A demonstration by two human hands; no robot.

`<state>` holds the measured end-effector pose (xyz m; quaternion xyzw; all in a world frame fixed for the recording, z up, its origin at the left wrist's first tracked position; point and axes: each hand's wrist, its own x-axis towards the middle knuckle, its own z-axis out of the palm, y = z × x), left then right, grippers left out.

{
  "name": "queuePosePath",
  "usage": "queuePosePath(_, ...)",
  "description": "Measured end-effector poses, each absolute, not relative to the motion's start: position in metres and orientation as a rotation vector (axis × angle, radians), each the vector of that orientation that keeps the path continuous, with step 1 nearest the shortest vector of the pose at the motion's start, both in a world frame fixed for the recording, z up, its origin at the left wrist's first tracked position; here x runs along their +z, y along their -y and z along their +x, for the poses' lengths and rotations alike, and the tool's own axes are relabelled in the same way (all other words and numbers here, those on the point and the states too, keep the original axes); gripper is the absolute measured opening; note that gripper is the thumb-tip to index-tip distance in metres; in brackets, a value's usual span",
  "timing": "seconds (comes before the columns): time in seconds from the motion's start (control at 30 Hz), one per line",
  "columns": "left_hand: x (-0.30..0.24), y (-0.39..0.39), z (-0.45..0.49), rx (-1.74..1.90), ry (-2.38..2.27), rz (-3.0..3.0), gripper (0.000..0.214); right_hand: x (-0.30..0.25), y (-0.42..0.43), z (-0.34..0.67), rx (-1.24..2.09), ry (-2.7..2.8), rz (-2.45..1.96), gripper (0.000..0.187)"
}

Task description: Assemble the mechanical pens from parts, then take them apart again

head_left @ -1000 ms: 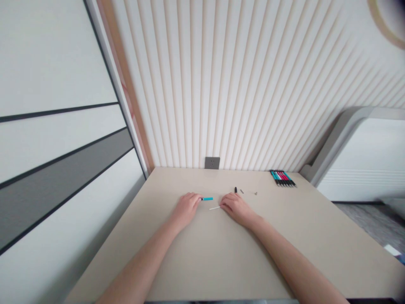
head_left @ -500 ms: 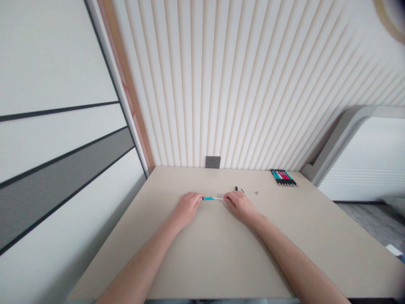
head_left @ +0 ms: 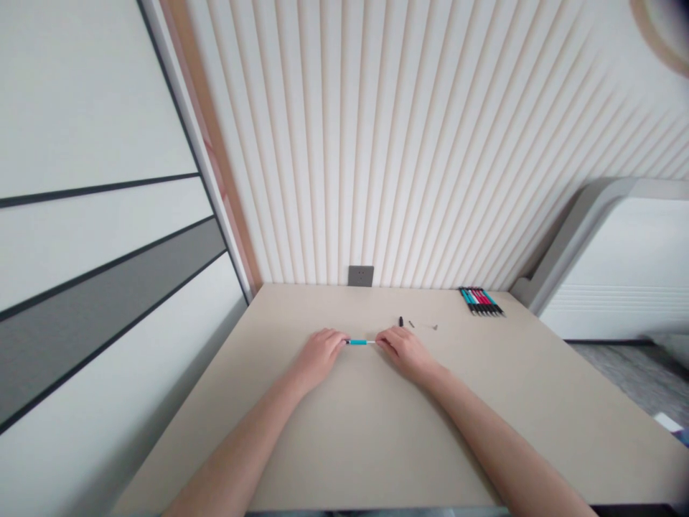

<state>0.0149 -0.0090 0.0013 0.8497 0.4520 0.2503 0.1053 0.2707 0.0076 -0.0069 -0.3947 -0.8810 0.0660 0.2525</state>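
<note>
Here on the beige desk (head_left: 344, 438), the hands work close together! The left hand (head_left: 320, 357) pinches the teal pen barrel (head_left: 356, 342) tight at one end, the right hand (head_left: 405, 352) narrowly grips the white rod (head_left: 370, 342) poking from its other end.

Brightness: bright, even daylight-like light across the wall panels (head_left: 377, 143) and desk (head_left: 538, 402), source out of view.
Shadows: soft, faint, lying beneath the forearms (head_left: 242, 438).
Blur: dark smear in the top right corner (head_left: 667, 25), out of focus; small desk items look soft.
Distortion: wide-angle stretching, straight lines leaning and fanning toward the edges.
</note>
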Motion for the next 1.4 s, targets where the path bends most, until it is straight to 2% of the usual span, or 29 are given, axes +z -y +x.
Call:
queuePosePath(0.17, 0.000, 0.009, 0.015, 0.687, -1.286, 2.553, 0.023, -0.005, 0.000, 0.260, 0.214, 2.381, -0.963, 0.022)
queuePosePath(0.33, 0.001, 0.006, 0.014, 0.779, -1.375, 2.465, 0.026, -0.003, -0.001, 0.265, 0.191, 2.300, -1.079, 0.030)
queuePosePath(0.43, 0.000, 0.006, 0.012, 0.809, -1.419, 2.438, 0.027, -0.005, -0.006, 0.273, 0.192, 2.255, -1.162, 0.028)
queuePosePath(0.83, 0.003, 0.009, 0.014, 0.834, -1.299, 2.403, 0.026, -0.005, -0.010, 0.277, 0.174, 2.309, -1.163, 0.035)
queuePosePath(1.13, 0.000, 0.008, 0.011, 0.781, -1.271, 2.408, 0.022, -0.006, -0.011, 0.280, 0.275, 2.326, -0.967, 0.033)
queuePosePath(1.4, 0.002, 0.007, 0.011, 0.762, -1.365, 2.428, 0.021, -0.005, -0.012, 0.279, 0.206, 2.345, -1.053, 0.034)
